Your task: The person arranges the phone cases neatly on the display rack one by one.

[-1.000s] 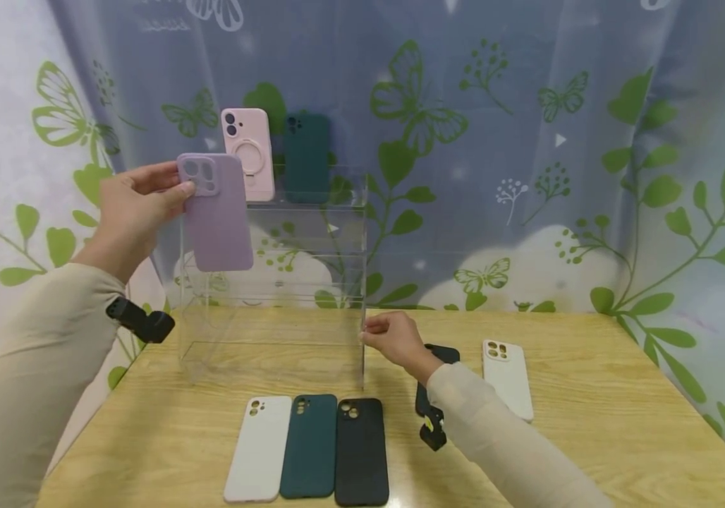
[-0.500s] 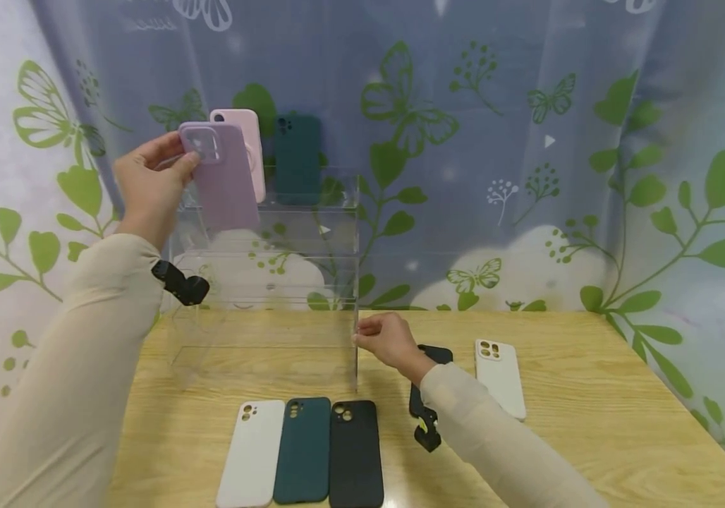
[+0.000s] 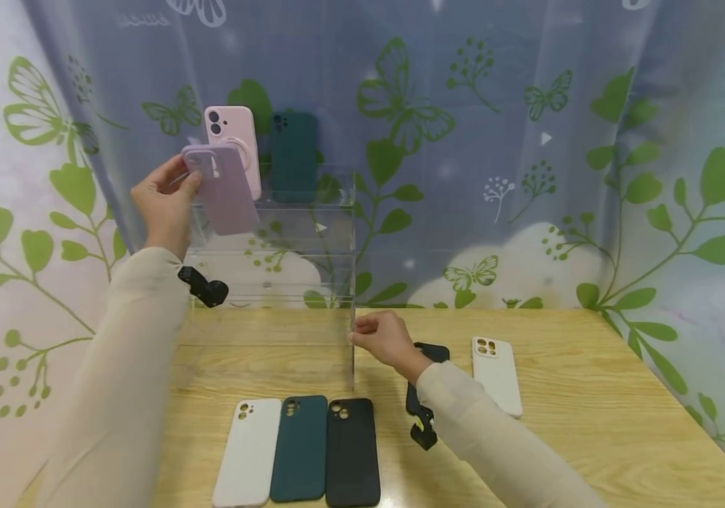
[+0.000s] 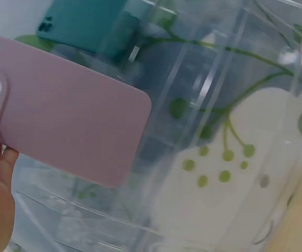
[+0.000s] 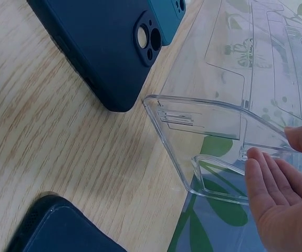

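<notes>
My left hand (image 3: 168, 201) pinches a lilac phone case (image 3: 229, 194) near its camera cutouts, with the thumb on the front. The case tilts in front of the upper tier of a clear tiered display rack (image 3: 267, 331); whether it touches the rack I cannot tell. In the left wrist view the lilac case (image 4: 72, 110) spans the left side. Behind it on the top tier stand a pink phone case (image 3: 232, 130) with a ring and a dark green phone case (image 3: 294, 155). My right hand (image 3: 384, 339) holds the edge of the rack's right side panel between thumb and fingers.
White (image 3: 247, 451), teal (image 3: 299, 448) and black (image 3: 352, 451) phone cases lie side by side before the rack. A dark case (image 3: 429, 353), partly under the right forearm, and a white case (image 3: 496, 377) lie to the right. A patterned curtain (image 3: 464, 176) hangs behind the table.
My left hand has carried the lilac case rightward to the rack's upper tier, rising and then lowering a little. The right hand stays at the rack's side edge. The head view shifts slightly.
</notes>
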A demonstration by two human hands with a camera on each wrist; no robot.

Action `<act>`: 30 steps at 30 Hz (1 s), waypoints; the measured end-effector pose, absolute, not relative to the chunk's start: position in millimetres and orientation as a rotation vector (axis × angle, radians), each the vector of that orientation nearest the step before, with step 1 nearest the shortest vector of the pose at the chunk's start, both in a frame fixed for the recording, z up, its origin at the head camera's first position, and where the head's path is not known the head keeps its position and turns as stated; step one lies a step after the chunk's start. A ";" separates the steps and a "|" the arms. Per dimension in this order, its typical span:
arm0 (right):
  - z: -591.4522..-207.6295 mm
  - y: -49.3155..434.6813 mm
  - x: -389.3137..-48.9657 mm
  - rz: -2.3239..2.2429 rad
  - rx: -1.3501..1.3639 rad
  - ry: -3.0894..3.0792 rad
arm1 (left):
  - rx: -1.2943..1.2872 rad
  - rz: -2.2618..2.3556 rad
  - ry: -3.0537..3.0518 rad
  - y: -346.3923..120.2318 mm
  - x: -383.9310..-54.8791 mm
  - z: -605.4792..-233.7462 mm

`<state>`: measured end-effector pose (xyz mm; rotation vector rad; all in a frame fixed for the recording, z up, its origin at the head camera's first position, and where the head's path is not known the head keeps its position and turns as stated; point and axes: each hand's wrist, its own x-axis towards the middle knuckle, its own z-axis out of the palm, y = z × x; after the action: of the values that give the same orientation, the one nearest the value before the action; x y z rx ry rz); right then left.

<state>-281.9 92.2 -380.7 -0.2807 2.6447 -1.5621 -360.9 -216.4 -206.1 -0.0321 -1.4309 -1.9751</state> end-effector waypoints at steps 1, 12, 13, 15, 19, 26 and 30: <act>-381.0 92.0 -281.8 -1.563 -0.284 2.642 | -0.015 -1.969 -1.443 -216.8 -362.4 -209.5; -381.4 91.3 -281.5 -1.571 -0.283 2.640 | 0.081 -1.803 -1.662 -215.2 -370.3 -221.8; -381.2 91.5 -281.6 -1.567 -0.282 2.644 | 0.102 -1.790 -1.693 -214.6 -370.2 -220.8; -380.9 91.7 -281.9 -1.565 -0.283 2.647 | 0.138 -1.752 -1.757 -213.4 -369.7 -219.0; -379.9 92.6 -281.9 -1.570 -0.280 2.645 | 0.216 -1.684 -1.839 -209.3 -369.7 -217.0; -380.6 92.8 -281.9 -1.567 -0.284 2.648 | 0.317 -1.380 -1.912 -199.0 -372.9 -223.1; -380.5 92.8 -282.1 -1.562 -0.282 2.645 | 0.224 -1.186 -1.955 -190.9 -375.7 -232.7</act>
<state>-282.1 92.8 -380.5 -0.2822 2.6453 -1.5616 -375.7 -190.9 -232.7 0.2239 -1.9552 -1.1863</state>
